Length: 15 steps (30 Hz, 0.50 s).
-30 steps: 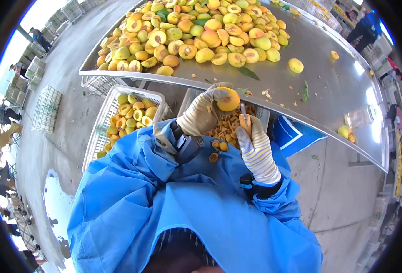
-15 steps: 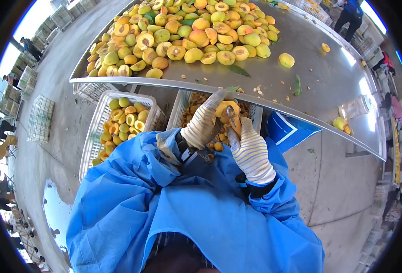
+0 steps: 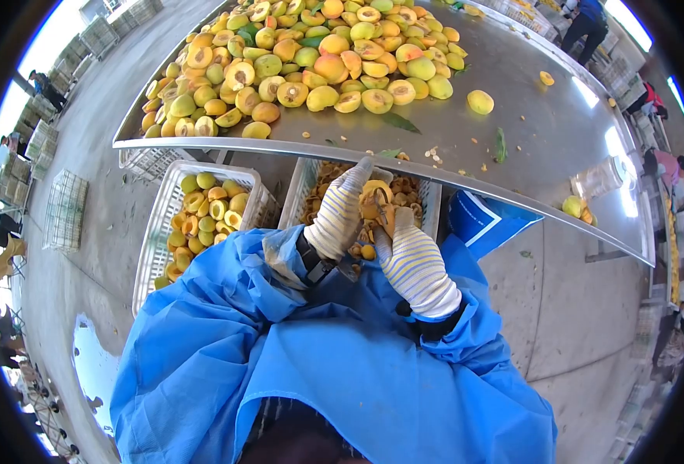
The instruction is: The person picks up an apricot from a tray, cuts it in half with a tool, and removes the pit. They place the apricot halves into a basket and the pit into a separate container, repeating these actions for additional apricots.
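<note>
A round yellow-orange peach (image 3: 372, 192) is gripped in the closed fingers of the left hand (image 3: 340, 213), which is covered by a striped knit glove, and is held just below the edge of the long stainless-steel table (image 3: 543, 131). A small metal pitting tool (image 3: 381, 203) is clasped in the gloved right hand (image 3: 410, 259) and pressed against the fruit, directly above a white plastic crate (image 3: 432, 203) holding brown pits. A second white mesh crate (image 3: 164, 210) of halved peaches stands just to the left, and a heap of yellow peaches (image 3: 318, 54) is spread on the table.
</note>
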Each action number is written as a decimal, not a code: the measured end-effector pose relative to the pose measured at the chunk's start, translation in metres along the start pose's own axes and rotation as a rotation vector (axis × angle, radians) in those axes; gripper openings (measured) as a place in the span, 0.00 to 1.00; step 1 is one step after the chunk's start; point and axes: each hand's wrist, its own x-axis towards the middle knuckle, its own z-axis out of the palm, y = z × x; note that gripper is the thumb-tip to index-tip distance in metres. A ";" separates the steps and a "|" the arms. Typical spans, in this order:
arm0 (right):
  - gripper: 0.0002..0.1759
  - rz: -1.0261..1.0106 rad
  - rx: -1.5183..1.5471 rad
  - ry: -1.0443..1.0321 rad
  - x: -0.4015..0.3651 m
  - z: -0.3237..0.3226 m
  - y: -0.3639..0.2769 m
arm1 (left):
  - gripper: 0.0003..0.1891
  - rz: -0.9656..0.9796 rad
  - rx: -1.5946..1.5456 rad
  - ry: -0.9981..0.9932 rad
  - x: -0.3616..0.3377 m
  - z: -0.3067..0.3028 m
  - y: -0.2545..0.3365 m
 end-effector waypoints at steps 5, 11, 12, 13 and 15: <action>0.18 -0.024 -0.099 -0.009 0.006 -0.003 0.007 | 0.21 -0.008 -0.094 0.015 0.001 0.004 -0.001; 0.14 -0.066 0.063 0.128 0.006 -0.004 0.007 | 0.21 -0.093 -0.192 0.030 -0.002 0.009 0.008; 0.14 -0.041 0.063 0.113 0.006 -0.006 0.005 | 0.21 -0.098 -0.197 0.032 -0.003 0.010 0.008; 0.14 -0.036 0.047 0.113 0.005 -0.007 0.004 | 0.20 -0.078 -0.171 0.031 -0.007 0.014 0.010; 0.14 -0.033 0.016 0.112 0.006 -0.008 0.001 | 0.20 -0.058 -0.177 0.018 -0.007 0.014 0.007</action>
